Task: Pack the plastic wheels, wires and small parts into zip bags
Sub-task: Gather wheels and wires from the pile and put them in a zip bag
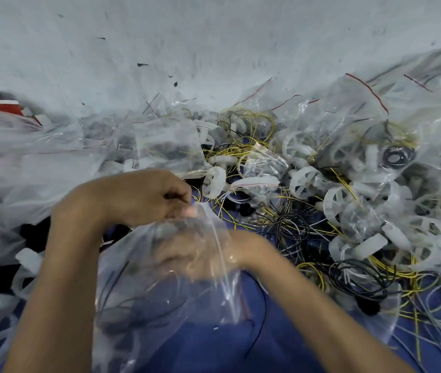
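Note:
A clear zip bag (160, 289) hangs in front of me over a blue cloth. My left hand (144, 195) pinches its top edge, fingers closed on the plastic. My right hand (195, 254) reaches inside the bag and shows blurred through the film; whether it holds anything I cannot tell. Dark wires lie in the bag's lower part. Loose white plastic wheels (337, 200), yellow and black wires (292, 224) and small black parts are heaped to the right of the hands.
Filled zip bags with red seal lines (362, 103) are piled at the back right, more bags (165, 141) at the back middle and left. A red and white box (9, 106) sits far left. A grey scuffed floor lies beyond. Blue cloth (281, 340) shows at the bottom.

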`<state>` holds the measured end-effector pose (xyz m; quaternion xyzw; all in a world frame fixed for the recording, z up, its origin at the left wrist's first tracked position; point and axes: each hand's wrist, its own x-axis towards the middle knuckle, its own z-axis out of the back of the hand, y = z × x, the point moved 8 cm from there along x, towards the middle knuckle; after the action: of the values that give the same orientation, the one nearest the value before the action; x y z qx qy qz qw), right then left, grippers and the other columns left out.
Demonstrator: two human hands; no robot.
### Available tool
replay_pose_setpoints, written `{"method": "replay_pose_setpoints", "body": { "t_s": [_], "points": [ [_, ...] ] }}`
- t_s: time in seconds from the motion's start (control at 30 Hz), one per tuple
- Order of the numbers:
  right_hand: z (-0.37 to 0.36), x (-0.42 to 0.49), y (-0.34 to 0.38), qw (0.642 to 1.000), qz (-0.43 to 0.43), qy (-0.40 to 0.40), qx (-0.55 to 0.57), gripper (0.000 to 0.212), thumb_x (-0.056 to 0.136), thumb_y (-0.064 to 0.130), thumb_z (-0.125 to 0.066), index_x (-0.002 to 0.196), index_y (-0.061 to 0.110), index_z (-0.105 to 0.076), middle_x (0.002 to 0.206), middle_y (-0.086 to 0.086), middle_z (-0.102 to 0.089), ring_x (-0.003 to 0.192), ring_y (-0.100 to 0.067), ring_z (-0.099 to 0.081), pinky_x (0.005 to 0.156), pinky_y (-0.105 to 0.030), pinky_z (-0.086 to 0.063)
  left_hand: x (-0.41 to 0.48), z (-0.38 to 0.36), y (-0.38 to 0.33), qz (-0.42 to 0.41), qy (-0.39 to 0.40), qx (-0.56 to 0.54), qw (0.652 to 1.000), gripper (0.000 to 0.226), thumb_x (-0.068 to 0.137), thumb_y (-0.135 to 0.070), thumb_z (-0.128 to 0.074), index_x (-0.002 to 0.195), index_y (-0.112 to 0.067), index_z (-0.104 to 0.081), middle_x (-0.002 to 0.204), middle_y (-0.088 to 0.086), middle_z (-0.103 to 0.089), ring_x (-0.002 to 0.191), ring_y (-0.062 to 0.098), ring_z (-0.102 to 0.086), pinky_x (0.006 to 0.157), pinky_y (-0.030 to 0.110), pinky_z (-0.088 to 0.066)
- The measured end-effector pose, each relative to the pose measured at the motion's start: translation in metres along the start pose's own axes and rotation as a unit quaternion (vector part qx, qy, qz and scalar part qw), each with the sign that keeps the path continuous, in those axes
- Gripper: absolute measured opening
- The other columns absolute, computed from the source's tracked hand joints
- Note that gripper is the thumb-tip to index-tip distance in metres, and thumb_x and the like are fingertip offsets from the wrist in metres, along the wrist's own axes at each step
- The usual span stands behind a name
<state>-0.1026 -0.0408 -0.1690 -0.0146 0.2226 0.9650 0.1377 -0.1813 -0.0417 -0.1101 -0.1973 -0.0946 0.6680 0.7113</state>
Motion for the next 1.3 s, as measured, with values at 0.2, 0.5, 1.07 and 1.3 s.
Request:
{"method": "replay_pose_setpoints", "body": {
  "t_s": [0.2, 0.5, 1.07, 1.3],
  "points": [
    [0.059, -0.031, -0.064, 0.988, -0.092, -0.006, 0.123, 0.02, 0.071, 0.011, -0.078, 0.087, 0.019, -0.07, 0.087, 0.003, -0.07, 0.077, -0.005, -0.062, 0.072, -0.019, -0.047, -0.006, 0.009, 0.018, 0.022, -0.01, -0.029, 0.999, 0.025, 0.085, -0.032, -0.064, 0.061, -0.04, -0.06, 0.061, -0.011, -0.057, 0.06, 0.006, -0.05, 0.069, 0.031, -0.041],
    [0.012, -0.065, -0.142, 0.936, -0.273, 0.223, -0.014, 0.012, 0.068, 0.02, -0.08, 0.079, 0.019, -0.075, 0.054, 0.021, -0.062, 0.056, 0.01, -0.054, 0.067, -0.018, -0.047, -0.003, 0.002, 0.01, 0.006, 0.006, -0.037, 0.999, 0.021, 0.084, -0.039, -0.063, 0.063, -0.04, -0.059, 0.059, -0.017, -0.057, 0.055, -0.002, -0.048, 0.065, 0.023, -0.038],
    [0.108, -0.077, -0.108, 0.933, -0.077, -0.241, 0.255, 0.007, 0.078, 0.015, -0.067, 0.081, 0.011, -0.062, 0.075, -0.006, -0.07, 0.071, -0.012, -0.064, 0.066, -0.025, -0.05, -0.003, 0.002, 0.017, 0.036, -0.008, -0.03, 0.999, 0.013, 0.08, -0.05, -0.059, 0.075, -0.038, -0.062, 0.071, -0.017, -0.062, 0.064, -0.001, -0.053, 0.075, 0.031, -0.046],
    [0.133, -0.09, -0.103, 0.867, -0.025, -0.394, 0.304, 0.011, 0.086, 0.003, -0.059, 0.091, 0.009, -0.067, 0.065, 0.003, -0.069, 0.064, -0.008, -0.066, 0.065, -0.016, -0.053, -0.002, 0.008, -0.001, 0.023, -0.062, -0.032, 0.997, 0.011, 0.088, -0.043, -0.051, 0.091, -0.036, -0.059, 0.084, -0.013, -0.063, 0.076, -0.004, -0.057, 0.075, 0.016, -0.044]
  ]
}}
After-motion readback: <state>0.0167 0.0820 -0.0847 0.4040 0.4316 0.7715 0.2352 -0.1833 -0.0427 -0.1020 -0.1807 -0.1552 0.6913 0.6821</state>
